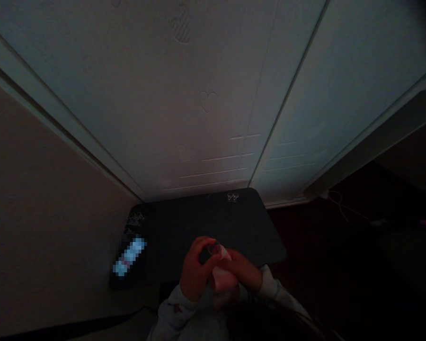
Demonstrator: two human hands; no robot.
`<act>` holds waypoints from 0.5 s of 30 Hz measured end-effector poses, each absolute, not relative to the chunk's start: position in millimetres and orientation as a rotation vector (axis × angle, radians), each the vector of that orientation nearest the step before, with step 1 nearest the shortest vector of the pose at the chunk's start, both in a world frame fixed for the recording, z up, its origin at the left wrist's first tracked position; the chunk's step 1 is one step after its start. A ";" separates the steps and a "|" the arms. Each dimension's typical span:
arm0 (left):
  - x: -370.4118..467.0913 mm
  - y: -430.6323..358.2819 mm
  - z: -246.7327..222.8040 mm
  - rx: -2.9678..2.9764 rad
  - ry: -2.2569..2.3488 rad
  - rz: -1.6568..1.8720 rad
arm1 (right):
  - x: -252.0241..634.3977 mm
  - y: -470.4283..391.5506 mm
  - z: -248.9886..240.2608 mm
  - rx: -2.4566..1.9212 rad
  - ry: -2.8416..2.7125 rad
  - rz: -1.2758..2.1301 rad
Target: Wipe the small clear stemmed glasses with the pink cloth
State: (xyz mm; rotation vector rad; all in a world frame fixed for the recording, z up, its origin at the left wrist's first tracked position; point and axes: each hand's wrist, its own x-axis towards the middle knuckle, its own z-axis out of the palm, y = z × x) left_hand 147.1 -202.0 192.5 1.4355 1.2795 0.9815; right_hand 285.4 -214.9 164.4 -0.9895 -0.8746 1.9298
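In dim light, my two hands meet above the near edge of a dark table. My left hand [196, 272] is closed, its thumb and fingers curled round a small, round, clear-looking piece [215, 247] whose exact kind I cannot make out. My right hand [246, 272] is closed on a pink cloth [224, 280], which hangs down between the hands and touches the round piece at its upper end. The fingertips of my right hand are partly hidden by the cloth.
The dark table [191, 218] stands against a pale panel [156, 104] embossed with hearts. Small clear round items [232, 197] lie at its far edge. A tangle of thin, shiny things [135, 219] and a lit, blurred-out phone-like screen [129, 257] lie left. A white cable [344, 208] runs right.
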 end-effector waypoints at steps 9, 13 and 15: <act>151.8 -205.4 203.9 1.618 1.270 0.880 | 282.0 -214.2 155.3 -0.983 -0.647 1.786; 152.6 -205.5 205.9 1.591 1.283 0.837 | 290.1 -216.2 155.8 -1.139 -0.901 1.587; 152.9 -205.3 206.6 1.564 1.287 0.829 | 293.6 -217.4 156.1 -1.186 -1.031 1.516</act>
